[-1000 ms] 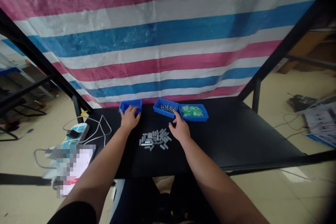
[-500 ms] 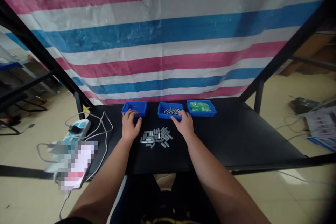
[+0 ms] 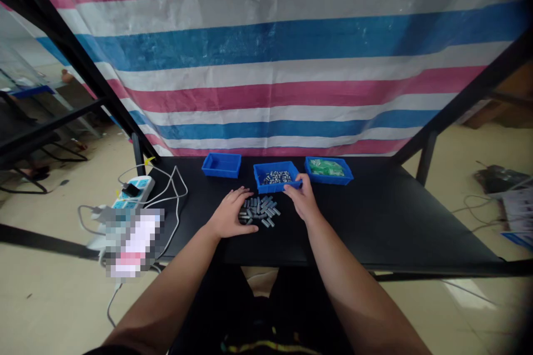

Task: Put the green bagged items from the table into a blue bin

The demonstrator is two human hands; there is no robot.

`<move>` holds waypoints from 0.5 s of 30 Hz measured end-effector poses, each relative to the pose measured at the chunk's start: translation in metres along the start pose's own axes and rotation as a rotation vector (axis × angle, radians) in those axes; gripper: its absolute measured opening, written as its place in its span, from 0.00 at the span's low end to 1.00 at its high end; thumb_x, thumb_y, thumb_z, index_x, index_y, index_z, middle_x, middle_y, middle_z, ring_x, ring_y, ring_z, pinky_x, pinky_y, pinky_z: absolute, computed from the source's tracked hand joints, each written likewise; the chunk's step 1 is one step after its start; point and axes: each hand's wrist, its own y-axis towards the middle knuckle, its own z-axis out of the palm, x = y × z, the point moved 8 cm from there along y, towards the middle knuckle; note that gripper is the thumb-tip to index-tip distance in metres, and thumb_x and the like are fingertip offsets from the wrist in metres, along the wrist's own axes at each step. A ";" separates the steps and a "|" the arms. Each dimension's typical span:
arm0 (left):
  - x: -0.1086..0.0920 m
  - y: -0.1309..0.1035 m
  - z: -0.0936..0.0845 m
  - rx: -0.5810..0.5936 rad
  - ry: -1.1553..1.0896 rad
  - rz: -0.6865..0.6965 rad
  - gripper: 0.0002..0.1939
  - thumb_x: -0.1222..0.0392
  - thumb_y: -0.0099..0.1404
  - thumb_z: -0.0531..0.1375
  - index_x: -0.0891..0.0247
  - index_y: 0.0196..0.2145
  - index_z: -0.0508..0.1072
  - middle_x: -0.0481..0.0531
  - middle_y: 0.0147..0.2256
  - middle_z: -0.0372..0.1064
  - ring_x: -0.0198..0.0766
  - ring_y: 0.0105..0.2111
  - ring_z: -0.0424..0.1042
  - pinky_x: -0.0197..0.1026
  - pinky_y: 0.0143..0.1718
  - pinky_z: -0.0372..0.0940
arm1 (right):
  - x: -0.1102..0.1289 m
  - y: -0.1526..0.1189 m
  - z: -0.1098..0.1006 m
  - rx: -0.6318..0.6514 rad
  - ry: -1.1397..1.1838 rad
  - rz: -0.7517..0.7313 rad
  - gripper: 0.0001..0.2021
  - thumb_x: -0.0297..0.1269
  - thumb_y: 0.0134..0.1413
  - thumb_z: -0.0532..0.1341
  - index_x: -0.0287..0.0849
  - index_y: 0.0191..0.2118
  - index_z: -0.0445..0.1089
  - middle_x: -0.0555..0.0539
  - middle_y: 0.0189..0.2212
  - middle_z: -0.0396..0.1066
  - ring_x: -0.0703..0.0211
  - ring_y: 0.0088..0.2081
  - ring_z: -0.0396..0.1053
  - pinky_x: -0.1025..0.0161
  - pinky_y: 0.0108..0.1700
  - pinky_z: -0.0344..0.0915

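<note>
A loose pile of small grey metal cylinders (image 3: 266, 212) lies on the black tabletop. My left hand (image 3: 230, 214) is at the pile's left side, thumb and fingers spread apart around its edge. Behind the pile, the middle blue bin (image 3: 272, 187) holds many small shiny metal parts (image 3: 278, 177), too small to name. My right hand (image 3: 305, 198) grips this bin at its right front corner, thumb in front and fingers over the rim. The bin sits slightly turned.
An empty-looking blue bin (image 3: 221, 172) stands at the back left. Another blue bin (image 3: 335, 179) with green plastic-wrapped contents (image 3: 327, 167) is at the back right. A power strip (image 3: 139, 191), white cables and a blurred-out phone (image 3: 139, 238) occupy the left end. Striped sheeting (image 3: 266, 89) hangs behind.
My left hand has moved from the left bin down to the pile's left side. My right hand has taken hold of the middle bin's corner, and that bin has shifted slightly forward and turned.
</note>
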 end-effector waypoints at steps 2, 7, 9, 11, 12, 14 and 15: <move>-0.001 0.001 0.003 0.008 0.048 0.005 0.52 0.30 0.51 0.67 0.58 0.66 0.60 0.63 0.66 0.56 0.61 0.69 0.49 0.65 0.68 0.47 | -0.008 -0.001 0.000 -0.049 0.235 0.140 0.19 0.49 0.52 0.64 0.49 0.37 0.53 0.55 0.35 0.62 0.61 0.37 0.67 0.51 0.44 0.74; -0.004 0.000 0.008 0.019 0.095 0.003 0.41 0.33 0.57 0.65 0.52 0.64 0.65 0.58 0.67 0.56 0.59 0.70 0.48 0.64 0.68 0.49 | -0.016 -0.003 -0.015 -0.248 0.436 0.273 0.22 0.47 0.45 0.70 0.49 0.37 0.56 0.56 0.37 0.66 0.60 0.40 0.69 0.47 0.44 0.76; -0.005 0.000 0.008 0.020 0.092 0.005 0.40 0.35 0.58 0.65 0.51 0.63 0.65 0.57 0.67 0.56 0.58 0.69 0.50 0.64 0.67 0.49 | -0.020 -0.003 -0.019 -0.310 0.515 0.303 0.26 0.42 0.41 0.72 0.53 0.43 0.57 0.56 0.41 0.68 0.58 0.43 0.71 0.44 0.45 0.76; -0.005 0.000 0.007 0.018 0.087 0.004 0.40 0.36 0.57 0.66 0.51 0.63 0.65 0.57 0.67 0.56 0.58 0.69 0.50 0.64 0.67 0.49 | -0.023 -0.003 -0.020 -0.340 0.591 0.337 0.30 0.39 0.39 0.73 0.55 0.48 0.58 0.56 0.44 0.71 0.56 0.46 0.72 0.42 0.46 0.76; -0.004 0.000 0.007 0.016 0.087 0.002 0.40 0.36 0.57 0.66 0.51 0.63 0.65 0.57 0.67 0.56 0.58 0.69 0.51 0.64 0.67 0.49 | -0.025 -0.003 -0.019 -0.339 0.623 0.351 0.30 0.38 0.39 0.73 0.55 0.48 0.59 0.56 0.45 0.72 0.55 0.47 0.73 0.42 0.47 0.75; -0.004 0.000 0.007 0.017 0.087 -0.002 0.40 0.37 0.57 0.67 0.51 0.64 0.65 0.57 0.67 0.56 0.58 0.69 0.51 0.64 0.68 0.49 | -0.026 -0.002 -0.015 -0.311 0.682 0.373 0.27 0.36 0.39 0.73 0.52 0.46 0.63 0.54 0.44 0.74 0.54 0.48 0.74 0.42 0.50 0.74; -0.003 0.000 0.007 0.018 0.089 -0.005 0.41 0.37 0.57 0.67 0.52 0.64 0.64 0.57 0.67 0.56 0.58 0.69 0.51 0.63 0.68 0.49 | -0.026 -0.003 -0.013 -0.286 0.706 0.386 0.25 0.36 0.40 0.73 0.50 0.45 0.64 0.53 0.44 0.74 0.53 0.49 0.74 0.42 0.51 0.74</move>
